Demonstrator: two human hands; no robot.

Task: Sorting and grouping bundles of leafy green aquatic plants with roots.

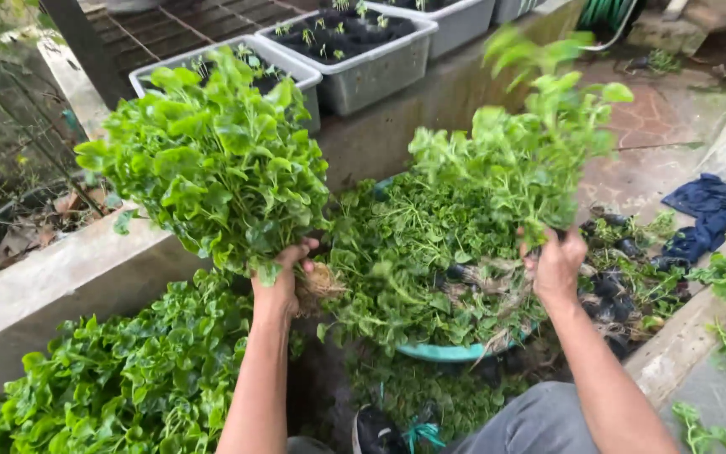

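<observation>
My left hand (281, 282) grips a big bunch of leafy green plants (212, 164) by the stems, with pale roots (323, 284) hanging beside my palm. My right hand (556, 267) holds a second, thinner leafy bunch (518, 151) upright, slightly blurred. Between and below both hands a teal basin (443, 352) is heaped with more cut greens (418, 252). Both bunches are raised above the heap.
More leafy plants (119, 378) grow at lower left beside a concrete ledge (44, 282). Grey trays (363, 59) with seedlings in black pots stand at the back. Black pots and roots (623, 286) lie at right, a blue cloth (707, 214) beyond. My knee (539, 420) is below.
</observation>
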